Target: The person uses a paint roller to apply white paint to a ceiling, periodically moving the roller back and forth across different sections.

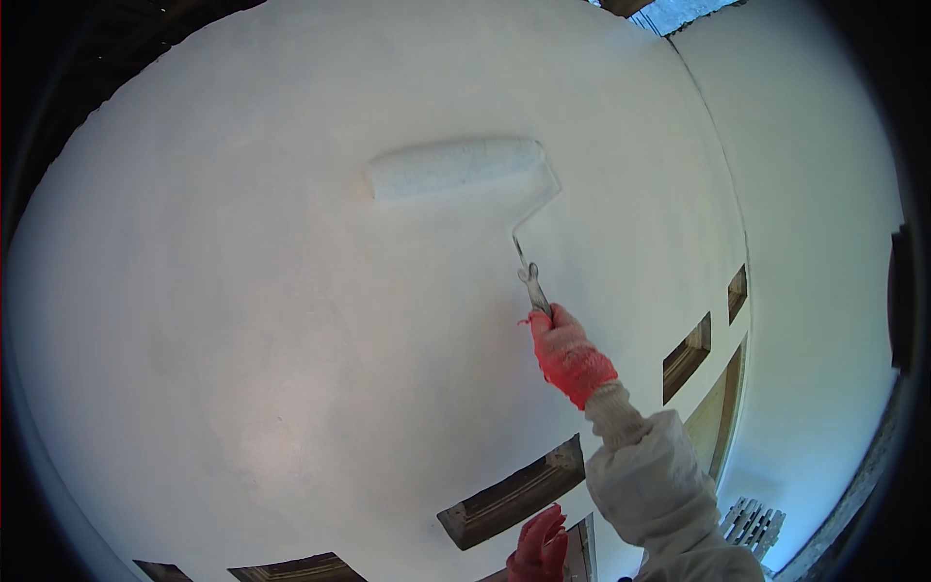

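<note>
My right hand [570, 357], in a red and pale knit work glove, is closed round the handle of a paint roller [456, 167]. The roller's long white sleeve lies against the pale wall [291, 291] above the hand, nearly level, with its bent wire frame at the right end. Low in the view is my left hand [539, 548] in a red glove, its fingers loosely bent and partly apart. Nothing shows in that hand, and its lower part is cut off by the picture's edge.
Several dark rectangular recesses break the wall, one [514, 490] just left of my right sleeve and another [687, 359] to its right. Beyond the corner line stands a side wall [824, 242]. A yellowish door-like panel [716, 417] and a slatted wooden piece [753, 527] are at lower right.
</note>
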`<state>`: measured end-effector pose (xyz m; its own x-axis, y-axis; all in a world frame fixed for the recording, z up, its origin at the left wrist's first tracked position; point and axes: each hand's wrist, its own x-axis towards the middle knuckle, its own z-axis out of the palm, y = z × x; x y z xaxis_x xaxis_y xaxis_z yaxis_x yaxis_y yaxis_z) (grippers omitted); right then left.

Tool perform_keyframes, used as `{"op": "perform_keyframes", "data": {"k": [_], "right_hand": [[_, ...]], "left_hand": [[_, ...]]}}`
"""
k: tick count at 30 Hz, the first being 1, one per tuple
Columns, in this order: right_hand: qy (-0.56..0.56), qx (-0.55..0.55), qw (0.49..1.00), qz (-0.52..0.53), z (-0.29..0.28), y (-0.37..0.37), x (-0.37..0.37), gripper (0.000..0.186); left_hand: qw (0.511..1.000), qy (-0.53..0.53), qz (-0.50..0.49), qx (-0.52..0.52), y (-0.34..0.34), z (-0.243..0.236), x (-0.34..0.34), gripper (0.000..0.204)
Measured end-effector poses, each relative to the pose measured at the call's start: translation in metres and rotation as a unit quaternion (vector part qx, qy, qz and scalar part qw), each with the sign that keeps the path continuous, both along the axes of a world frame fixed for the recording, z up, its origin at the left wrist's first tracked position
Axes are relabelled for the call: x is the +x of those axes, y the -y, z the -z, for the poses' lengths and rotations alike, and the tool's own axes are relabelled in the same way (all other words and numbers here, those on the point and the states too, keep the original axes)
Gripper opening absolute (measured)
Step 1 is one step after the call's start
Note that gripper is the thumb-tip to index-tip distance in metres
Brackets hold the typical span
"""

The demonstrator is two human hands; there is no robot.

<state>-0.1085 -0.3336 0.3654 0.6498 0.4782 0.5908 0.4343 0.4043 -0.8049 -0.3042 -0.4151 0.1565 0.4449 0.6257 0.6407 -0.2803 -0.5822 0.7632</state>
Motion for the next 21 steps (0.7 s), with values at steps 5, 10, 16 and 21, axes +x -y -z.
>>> {"op": "perform_keyframes", "data": {"k": [5,10,16,21], "right_hand": [[0.018,-0.023,0.999,-0.022,0.072,0.016,-0.007,0.020],[-0.034,-0.194,0.980,-0.015,0.259,0.085,-0.032,0.018],[-0.055,-0.206,0.977,-0.025,0.302,0.089,-0.042,0.015],[-0.022,-0.085,0.995,-0.056,0.138,0.057,-0.013,0.020]], "left_hand": [[0.999,-0.020,0.001,-0.037,0.008,-0.006,-0.006,0.033],[0.998,-0.041,-0.017,0.055,0.013,0.026,-0.003,0.031],[0.988,-0.099,-0.053,0.109,0.010,0.026,0.006,0.033],[0.990,-0.044,-0.070,0.110,0.001,0.009,0.016,0.044]]}}
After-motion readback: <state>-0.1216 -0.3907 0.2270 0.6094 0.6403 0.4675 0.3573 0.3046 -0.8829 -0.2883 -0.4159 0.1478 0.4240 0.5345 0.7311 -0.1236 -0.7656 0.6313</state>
